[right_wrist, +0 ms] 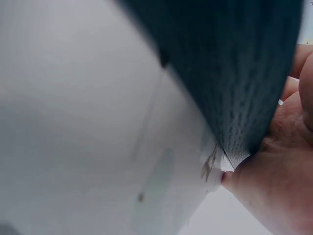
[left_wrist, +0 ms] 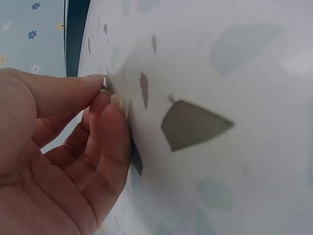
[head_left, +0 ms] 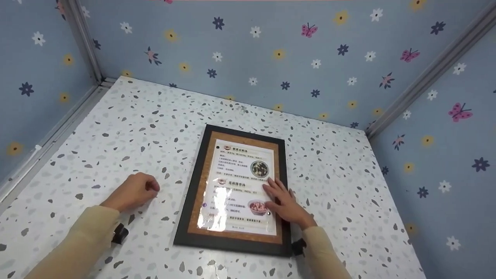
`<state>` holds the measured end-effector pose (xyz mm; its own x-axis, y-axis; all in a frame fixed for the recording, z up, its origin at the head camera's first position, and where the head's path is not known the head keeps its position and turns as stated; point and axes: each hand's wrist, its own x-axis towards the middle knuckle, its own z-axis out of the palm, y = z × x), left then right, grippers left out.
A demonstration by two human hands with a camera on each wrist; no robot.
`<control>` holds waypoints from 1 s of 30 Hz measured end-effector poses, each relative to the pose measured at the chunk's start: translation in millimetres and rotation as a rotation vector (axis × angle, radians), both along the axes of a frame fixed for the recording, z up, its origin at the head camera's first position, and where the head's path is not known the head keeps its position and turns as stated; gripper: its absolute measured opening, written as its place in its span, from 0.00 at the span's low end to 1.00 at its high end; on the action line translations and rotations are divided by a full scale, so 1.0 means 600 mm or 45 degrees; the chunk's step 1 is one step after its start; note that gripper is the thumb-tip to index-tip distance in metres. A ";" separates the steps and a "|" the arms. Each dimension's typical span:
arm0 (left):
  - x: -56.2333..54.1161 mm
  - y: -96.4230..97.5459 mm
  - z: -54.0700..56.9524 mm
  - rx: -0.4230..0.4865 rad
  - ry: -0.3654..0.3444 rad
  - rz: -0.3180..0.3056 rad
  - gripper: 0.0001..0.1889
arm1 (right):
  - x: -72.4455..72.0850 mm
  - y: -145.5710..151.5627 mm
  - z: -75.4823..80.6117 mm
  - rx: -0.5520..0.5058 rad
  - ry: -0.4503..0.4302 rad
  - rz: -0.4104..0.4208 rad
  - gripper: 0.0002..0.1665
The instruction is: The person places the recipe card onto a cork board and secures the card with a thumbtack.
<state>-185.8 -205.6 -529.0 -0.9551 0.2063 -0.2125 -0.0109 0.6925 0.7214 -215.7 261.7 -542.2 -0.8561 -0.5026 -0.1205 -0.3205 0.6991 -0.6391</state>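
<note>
A corkboard [head_left: 198, 193] with a dark frame [head_left: 232, 248] lies on the speckled table. On it is a glossy recipe sheet [head_left: 240, 155] with printed text and two bowl pictures. My right hand [head_left: 285, 205] rests on the sheet's right side, fingers extended, its heel over the frame's right edge. In the right wrist view, the frame's dark side [right_wrist: 234, 63] stands beside that hand [right_wrist: 279, 181]. Left of the board, my left hand [head_left: 133, 192] is at the tabletop, thumb and forefinger pinching a small dark thing [left_wrist: 103, 88], mostly hidden by the fingertips.
Small round pins show on the sheet: a dark pin [head_left: 217, 147] at upper left, a purple pin [head_left: 204, 204] at lower left and another pin [head_left: 269, 213] at lower right. Blue flower-patterned panels [head_left: 248, 50] enclose the speckled table [head_left: 155, 116] at the back and sides.
</note>
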 end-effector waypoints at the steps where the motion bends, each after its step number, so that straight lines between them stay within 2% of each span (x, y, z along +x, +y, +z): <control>1: -0.001 -0.001 -0.001 0.009 0.014 0.005 0.07 | 0.000 -0.001 0.000 -0.003 -0.001 -0.002 0.36; 7: -0.008 0.008 0.003 0.083 0.079 0.031 0.11 | 0.000 -0.003 -0.001 -0.009 -0.011 -0.011 0.36; 11: -0.018 0.023 0.002 0.238 -0.004 0.048 0.13 | -0.001 -0.001 -0.003 0.000 -0.016 -0.008 0.36; 14: -0.031 0.039 0.002 0.396 -0.087 0.113 0.12 | -0.006 0.002 0.000 0.009 -0.013 -0.012 0.36; 19: -0.054 0.074 0.006 0.594 -0.079 0.178 0.12 | -0.015 0.005 0.008 0.004 0.005 0.002 0.35; 24: -0.082 0.125 0.009 0.671 -0.049 0.138 0.12 | -0.012 0.005 0.006 -0.004 0.012 0.017 0.35; 30: -0.116 0.197 0.023 0.650 -0.114 0.031 0.09 | -0.002 0.003 0.001 -0.005 -0.004 0.008 0.36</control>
<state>-255.6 -87.3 -514.9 -0.9436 0.2828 -0.1719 -0.1002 0.2511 0.9628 -216.8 263.3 -541.8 -0.8526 -0.5083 -0.1212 -0.3229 0.6947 -0.6427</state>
